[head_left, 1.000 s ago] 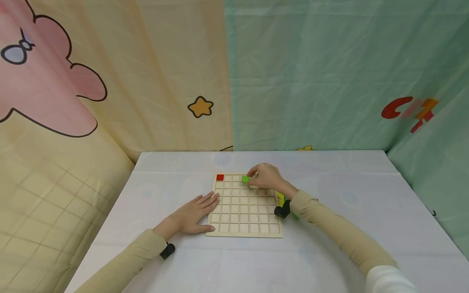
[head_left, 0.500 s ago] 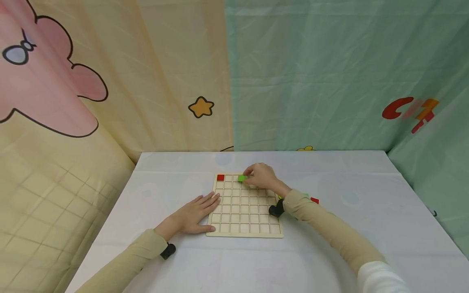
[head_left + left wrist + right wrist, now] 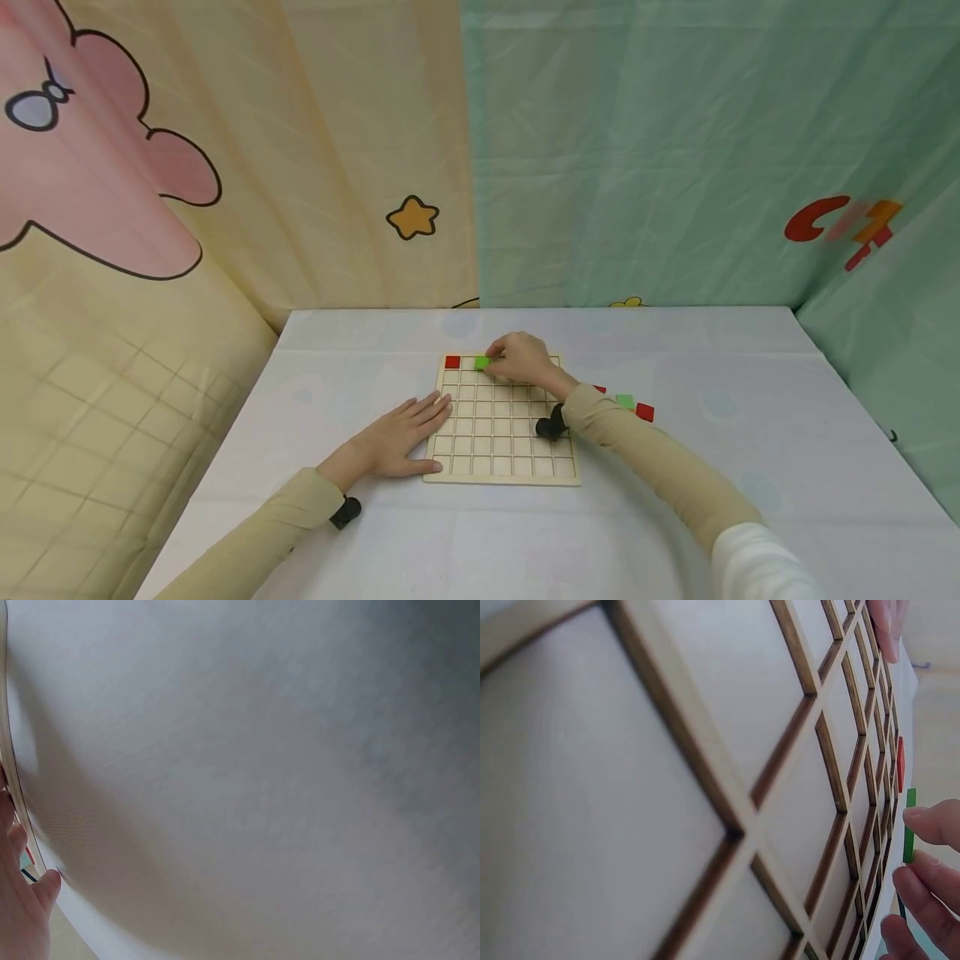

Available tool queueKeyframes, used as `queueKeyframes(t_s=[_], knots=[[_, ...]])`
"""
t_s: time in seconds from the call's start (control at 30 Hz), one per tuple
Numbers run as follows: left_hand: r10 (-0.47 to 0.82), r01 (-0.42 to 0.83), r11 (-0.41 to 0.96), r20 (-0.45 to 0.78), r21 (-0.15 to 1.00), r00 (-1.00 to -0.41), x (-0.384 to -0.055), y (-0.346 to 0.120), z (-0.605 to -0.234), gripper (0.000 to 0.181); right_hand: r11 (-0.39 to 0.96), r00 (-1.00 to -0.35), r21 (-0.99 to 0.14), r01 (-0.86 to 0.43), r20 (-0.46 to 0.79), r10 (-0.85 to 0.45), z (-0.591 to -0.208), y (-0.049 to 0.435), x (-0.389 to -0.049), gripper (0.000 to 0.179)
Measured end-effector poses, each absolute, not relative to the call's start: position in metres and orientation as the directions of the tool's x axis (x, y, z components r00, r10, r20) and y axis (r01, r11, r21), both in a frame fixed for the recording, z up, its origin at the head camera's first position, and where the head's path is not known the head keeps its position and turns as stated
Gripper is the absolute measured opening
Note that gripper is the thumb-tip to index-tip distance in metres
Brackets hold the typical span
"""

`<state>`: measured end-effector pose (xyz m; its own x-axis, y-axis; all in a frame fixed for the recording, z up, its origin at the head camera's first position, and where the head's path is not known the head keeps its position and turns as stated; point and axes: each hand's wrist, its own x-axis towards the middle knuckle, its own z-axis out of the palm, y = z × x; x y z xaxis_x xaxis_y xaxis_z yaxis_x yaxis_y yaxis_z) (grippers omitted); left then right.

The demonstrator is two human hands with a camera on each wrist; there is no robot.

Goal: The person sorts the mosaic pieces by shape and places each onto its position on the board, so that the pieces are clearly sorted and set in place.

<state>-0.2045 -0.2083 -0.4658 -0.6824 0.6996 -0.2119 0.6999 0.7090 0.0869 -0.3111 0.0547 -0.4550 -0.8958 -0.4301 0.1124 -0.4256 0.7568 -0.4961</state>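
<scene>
A pale wooden grid board (image 3: 502, 433) lies on the white-covered table. In its far left corner cell sits a red square tile (image 3: 452, 362). My right hand (image 3: 519, 358) pinches a green square tile (image 3: 482, 363) between thumb and finger over the far row, a little right of the red one. The right wrist view shows that green tile (image 3: 910, 825) held on edge, slightly off the board. My left hand (image 3: 397, 435) rests on the board's left edge with its fingers straight and spread. Only part of the left hand (image 3: 26, 900) shows in the left wrist view.
Right of the board, partly behind my right forearm, lie several loose tiles, among them a light green tile (image 3: 625, 402) and a red tile (image 3: 645, 412). Patterned curtains (image 3: 637, 167) stand behind the table and at both sides.
My right hand has moved left along the far row with the green tile, closer to the red corner tile. More loose tiles show beside the forearm. The left hand stays still.
</scene>
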Motion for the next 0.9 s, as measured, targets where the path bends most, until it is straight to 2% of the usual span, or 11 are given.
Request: queueKeyframes(t_s=[0.9], knots=[[0.705, 0.706, 0.703, -0.212, 0.083, -0.677, -0.205, -0.209, -0.467, 0.091, 0.765, -0.896, -0.491, -0.417, 0.079, -0.438, -0.460, 0.034, -0.320, 0.022]])
